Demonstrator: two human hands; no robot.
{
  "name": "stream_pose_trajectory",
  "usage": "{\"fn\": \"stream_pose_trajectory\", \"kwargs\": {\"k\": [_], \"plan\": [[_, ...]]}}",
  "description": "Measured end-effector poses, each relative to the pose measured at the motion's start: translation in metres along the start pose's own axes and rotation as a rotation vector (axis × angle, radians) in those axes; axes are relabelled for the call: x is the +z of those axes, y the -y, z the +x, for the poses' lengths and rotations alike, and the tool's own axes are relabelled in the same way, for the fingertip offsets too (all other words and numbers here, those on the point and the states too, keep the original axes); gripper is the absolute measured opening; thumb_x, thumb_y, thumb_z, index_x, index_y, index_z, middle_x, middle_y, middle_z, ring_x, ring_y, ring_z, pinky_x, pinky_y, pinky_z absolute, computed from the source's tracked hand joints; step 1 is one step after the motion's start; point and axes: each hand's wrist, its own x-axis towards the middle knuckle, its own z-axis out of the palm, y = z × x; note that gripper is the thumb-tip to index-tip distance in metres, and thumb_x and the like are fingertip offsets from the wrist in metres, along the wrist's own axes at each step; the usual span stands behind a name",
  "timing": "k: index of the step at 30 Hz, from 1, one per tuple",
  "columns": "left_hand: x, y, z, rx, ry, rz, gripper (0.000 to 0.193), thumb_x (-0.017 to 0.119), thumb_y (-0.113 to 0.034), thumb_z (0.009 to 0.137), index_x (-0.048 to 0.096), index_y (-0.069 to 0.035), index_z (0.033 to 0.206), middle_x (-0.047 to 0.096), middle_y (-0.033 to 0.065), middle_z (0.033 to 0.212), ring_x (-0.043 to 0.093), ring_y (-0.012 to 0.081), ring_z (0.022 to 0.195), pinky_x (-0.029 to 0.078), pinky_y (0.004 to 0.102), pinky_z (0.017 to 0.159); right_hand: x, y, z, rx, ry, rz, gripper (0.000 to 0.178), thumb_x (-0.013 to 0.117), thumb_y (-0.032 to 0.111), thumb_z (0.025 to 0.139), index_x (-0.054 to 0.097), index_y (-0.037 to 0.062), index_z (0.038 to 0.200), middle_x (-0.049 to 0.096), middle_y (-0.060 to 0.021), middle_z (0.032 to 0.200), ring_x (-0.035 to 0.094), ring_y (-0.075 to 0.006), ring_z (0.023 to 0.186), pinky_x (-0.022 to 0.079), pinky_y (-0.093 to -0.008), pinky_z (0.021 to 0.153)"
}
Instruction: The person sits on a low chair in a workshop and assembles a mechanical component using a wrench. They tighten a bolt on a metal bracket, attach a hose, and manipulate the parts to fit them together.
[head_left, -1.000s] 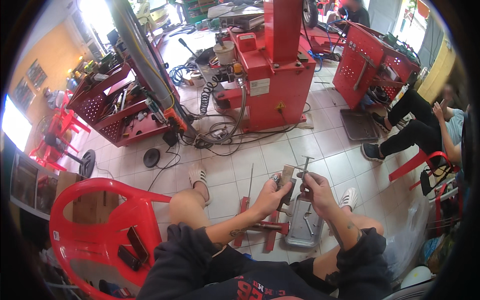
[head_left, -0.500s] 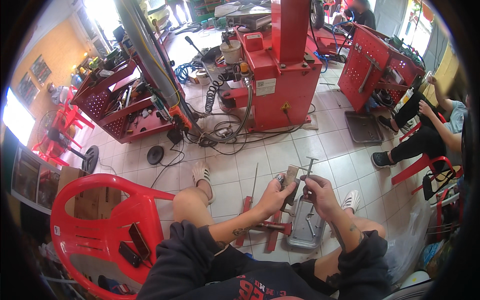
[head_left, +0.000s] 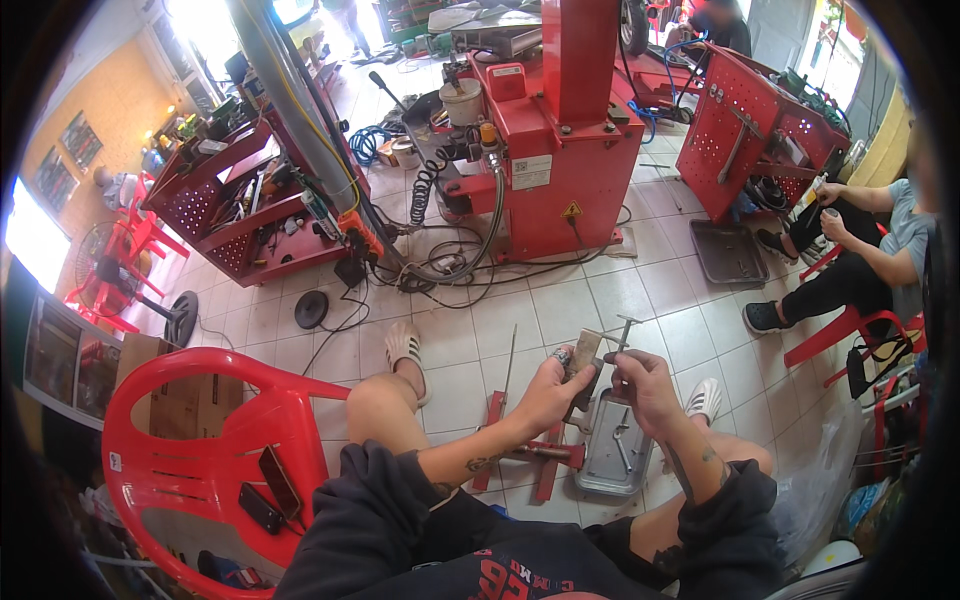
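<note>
Over the floor in front of me, my left hand [head_left: 553, 388] is closed around a block-like piece [head_left: 585, 350], tan at its top end and dark lower down. Beside it, my right hand [head_left: 645, 390] pinches a slim metal rod with a wide flat end [head_left: 626, 330], which points up and away from me. A thin straight part runs between the block and the rod; I cannot tell to which it belongs. Below my right hand lies a grey metal tray [head_left: 604, 484] with a wrench-like tool [head_left: 622, 452] in it. A red metal stand [head_left: 550, 475] is under my left wrist.
At left stands a red plastic chair [head_left: 200, 475] with two phones on its seat. Ahead is a red machine [head_left: 570, 185] with cables around its base. Red tool carts [head_left: 250, 215] flank it. A person [head_left: 880, 245] sits at right near a dark tray [head_left: 727, 252].
My hands stay nearly still; the flat-ended rod shifts slightly to the right. The seated person at right lowers their raised hand and now holds small items in front of them.
</note>
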Motion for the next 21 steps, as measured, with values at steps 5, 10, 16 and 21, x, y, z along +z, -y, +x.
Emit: {"fn": "stream_pose_trajectory", "kwargs": {"k": [5, 10, 16, 21], "plan": [[0.005, -0.003, -0.002, -0.005, 0.011, 0.009, 0.026, 0.061, -0.023, 0.102, 0.05, -0.005, 0.117, 0.061, 0.001, 0.092, 0.061, 0.0093, 0.075, 0.054, 0.0268, 0.061, 0.003, -0.003, -0.001, 0.005, -0.042, 0.036, 0.02, 0.066, 0.02, 0.096, 0.07, 0.0008, 0.103, 0.059, 0.0015, 0.076, 0.057, -0.008, 0.066, 0.046, -0.0231, 0.06], [0.001, -0.004, -0.001, -0.011, -0.006, -0.064, 0.025, 0.061, -0.023, 0.102, 0.05, -0.006, 0.116, 0.061, 0.0015, 0.091, 0.061, 0.0089, 0.074, 0.054, 0.0268, 0.061, 0.01, 0.008, -0.004, 0.044, 0.058, 0.139, 0.016, 0.068, 0.021, 0.096, 0.066, 0.0054, 0.095, 0.058, 0.003, 0.075, 0.057, -0.0068, 0.066, 0.045, -0.0219, 0.059], [0.003, -0.003, -0.002, -0.017, 0.012, 0.02, 0.025, 0.061, -0.024, 0.102, 0.049, -0.006, 0.116, 0.061, 0.0022, 0.091, 0.061, 0.0096, 0.073, 0.053, 0.0266, 0.062, -0.001, -0.003, 0.0, -0.003, -0.041, -0.069, 0.017, 0.066, 0.022, 0.098, 0.066, 0.0051, 0.096, 0.058, 0.0022, 0.073, 0.056, -0.008, 0.065, 0.046, -0.0231, 0.06], [0.002, 0.001, 0.0, 0.008, 0.009, -0.033, 0.027, 0.061, -0.024, 0.102, 0.049, -0.006, 0.117, 0.062, 0.0022, 0.091, 0.062, 0.01, 0.071, 0.053, 0.0265, 0.061, 0.012, 0.008, -0.004, 0.049, -0.028, 0.033, 0.017, 0.065, 0.019, 0.097, 0.068, 0.0027, 0.098, 0.057, 0.0017, 0.071, 0.056, -0.0088, 0.064, 0.046, -0.0233, 0.061]]}}
